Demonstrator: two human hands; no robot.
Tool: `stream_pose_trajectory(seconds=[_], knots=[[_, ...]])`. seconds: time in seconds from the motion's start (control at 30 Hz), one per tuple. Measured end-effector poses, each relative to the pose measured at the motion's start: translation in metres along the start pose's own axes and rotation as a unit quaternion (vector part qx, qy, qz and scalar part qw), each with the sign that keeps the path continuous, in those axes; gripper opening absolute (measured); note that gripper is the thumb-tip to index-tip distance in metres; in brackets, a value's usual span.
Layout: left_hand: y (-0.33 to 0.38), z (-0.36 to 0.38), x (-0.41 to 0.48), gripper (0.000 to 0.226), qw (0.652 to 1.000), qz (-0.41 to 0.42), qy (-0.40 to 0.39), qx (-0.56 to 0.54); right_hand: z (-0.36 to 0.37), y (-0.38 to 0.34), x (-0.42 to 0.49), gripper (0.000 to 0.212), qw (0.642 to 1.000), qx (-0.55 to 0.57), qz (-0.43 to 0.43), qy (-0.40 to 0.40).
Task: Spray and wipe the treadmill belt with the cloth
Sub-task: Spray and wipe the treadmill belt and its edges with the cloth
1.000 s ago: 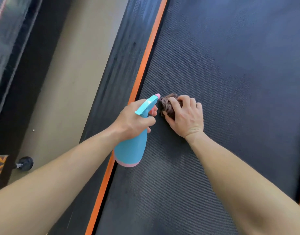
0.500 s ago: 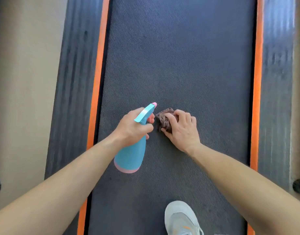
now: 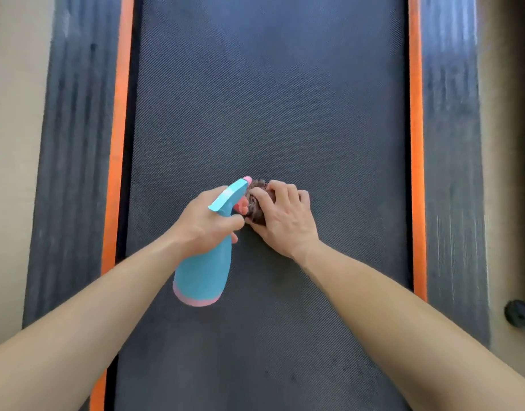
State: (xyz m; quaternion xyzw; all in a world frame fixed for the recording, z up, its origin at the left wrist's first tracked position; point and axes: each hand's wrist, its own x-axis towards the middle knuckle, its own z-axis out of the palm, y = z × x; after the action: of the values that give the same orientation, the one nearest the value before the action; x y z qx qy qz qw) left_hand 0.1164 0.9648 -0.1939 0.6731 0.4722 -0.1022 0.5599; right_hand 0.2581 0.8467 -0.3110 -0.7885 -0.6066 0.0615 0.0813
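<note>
Two hands close together on the treadmill belt [image 3: 270,99]
Left hand [image 3: 205,223] wrapped round a blue spray bottle [image 3: 200,271]; right hand [image 3: 285,221] curled over a bunched brown cloth [image 3: 257,201], pressed to mid-belt.

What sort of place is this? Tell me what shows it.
Probably a gym or home workout room: a treadmill belt with orange strips and ribbed side rails, plus what may be a dumbbell on the floor.

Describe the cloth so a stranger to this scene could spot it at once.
Find the dark treadmill belt between two orange stripes. Near its middle, the right hand grips a bunched cloth, beside the blue spray bottle in the left hand. It is the only brown, crumpled thing there.
</note>
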Motion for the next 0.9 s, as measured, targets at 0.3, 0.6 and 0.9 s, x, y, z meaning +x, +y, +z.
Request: stream_pose_trajectory(seconds=[0.3,0.6,0.9], knots=[[0.031,0.045,-0.008,0.051,0.997,0.011,-0.071,-0.001,-0.06,0.115,-0.135,0.055,0.988,-0.075,0.13,0.025],[0.078,0.1,-0.011,0.042,0.987,0.012,-0.153,0.042,-0.073,0.147,-0.173,0.052,0.977,-0.126,0.163,-0.047],[0.066,0.138,0.003,0.012,0.98,0.021,-0.19,0.057,-0.065,0.151,-0.173,0.053,0.977,-0.166,0.131,-0.022]])
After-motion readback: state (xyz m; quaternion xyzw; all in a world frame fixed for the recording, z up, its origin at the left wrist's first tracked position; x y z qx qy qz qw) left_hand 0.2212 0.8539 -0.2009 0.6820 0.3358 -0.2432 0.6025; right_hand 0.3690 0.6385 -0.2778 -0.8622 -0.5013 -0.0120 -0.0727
